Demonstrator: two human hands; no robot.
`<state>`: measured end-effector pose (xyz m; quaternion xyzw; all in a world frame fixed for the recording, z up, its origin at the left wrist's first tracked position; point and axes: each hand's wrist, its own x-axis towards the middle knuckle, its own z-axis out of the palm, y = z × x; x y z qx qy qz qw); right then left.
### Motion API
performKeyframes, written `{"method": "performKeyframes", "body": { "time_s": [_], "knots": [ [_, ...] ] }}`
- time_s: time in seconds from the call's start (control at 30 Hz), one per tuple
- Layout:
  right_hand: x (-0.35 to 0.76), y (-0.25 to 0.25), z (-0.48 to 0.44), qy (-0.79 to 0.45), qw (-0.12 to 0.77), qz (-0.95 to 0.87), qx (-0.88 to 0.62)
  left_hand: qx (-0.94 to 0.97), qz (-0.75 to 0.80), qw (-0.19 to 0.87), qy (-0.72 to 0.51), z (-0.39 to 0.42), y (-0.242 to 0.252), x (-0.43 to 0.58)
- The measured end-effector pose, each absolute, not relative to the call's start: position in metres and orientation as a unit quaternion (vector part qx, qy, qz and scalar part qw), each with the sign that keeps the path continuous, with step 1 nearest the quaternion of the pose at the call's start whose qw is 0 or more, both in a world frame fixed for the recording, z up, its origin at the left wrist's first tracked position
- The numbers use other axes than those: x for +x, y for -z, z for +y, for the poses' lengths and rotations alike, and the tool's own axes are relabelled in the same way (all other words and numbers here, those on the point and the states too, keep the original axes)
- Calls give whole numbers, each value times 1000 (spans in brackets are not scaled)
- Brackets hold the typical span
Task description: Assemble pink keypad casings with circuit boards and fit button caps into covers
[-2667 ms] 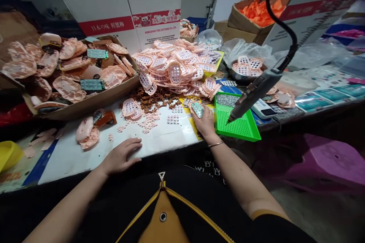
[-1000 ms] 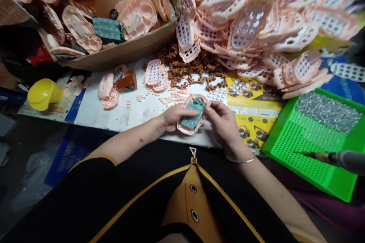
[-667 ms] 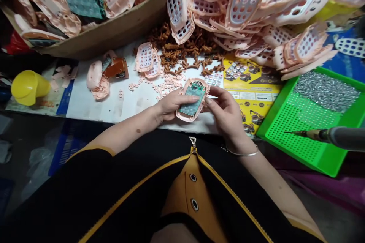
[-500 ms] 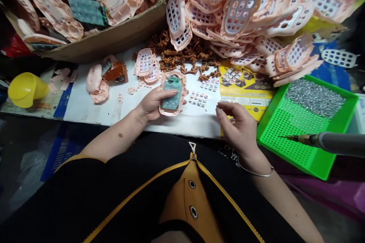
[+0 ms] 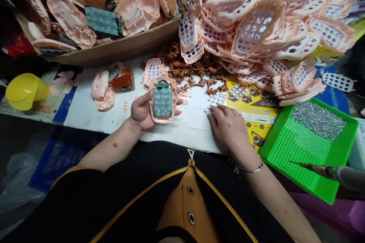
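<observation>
Heap of pink perforated keypad shells, piled along the far side of the white table. Cardboard box of similar shells, far left. Green perforated tray with small metal screws, right. Yellow cup, far left edge. Pink shell, oval, face-down, carrying a green circuit board with rows of pale contact pads; held just above the table, centre. Left hand cups it from beneath, thumb curled over the left rim. Right hand lies palm-down just right, fingers together, tips touching a small clear button sheet.
</observation>
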<state>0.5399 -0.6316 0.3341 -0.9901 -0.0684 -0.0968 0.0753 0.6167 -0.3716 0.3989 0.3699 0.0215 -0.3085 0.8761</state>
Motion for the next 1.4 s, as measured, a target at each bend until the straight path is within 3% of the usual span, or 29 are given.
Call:
{"method": "performKeyframes", "body": {
  "time_s": [0.37, 0.6, 0.73, 0.83, 0.97, 1.07, 1.23, 1.4],
  "knots": [
    [564, -342, -641, 202, 154, -49, -966, 332, 72, 888, 311, -364, -398, 630],
    [643, -347, -604, 153, 85, -101, -979, 331, 107, 883, 316, -352, -389, 622],
    [647, -340, -606, 177, 96, -99, -975, 309, 92, 871, 370, -350, -383, 618],
    [636, -338, -612, 188, 222, -42, -956, 288, 65, 874, 386, -355, -380, 618],
    [622, -337, -608, 139, 594, 74, -789, 295, 37, 870, 393, -372, -377, 619],
    [614, -340, -600, 72, 756, 114, -641, 318, 29, 871, 372, -383, -379, 621],
    [604, -342, -592, 46, 811, 78, -578, 329, 27, 874, 357, -391, -387, 625],
    [600, -337, -598, 92, 765, -31, -636, 305, 36, 864, 399, -395, -389, 625]
  ]
}}
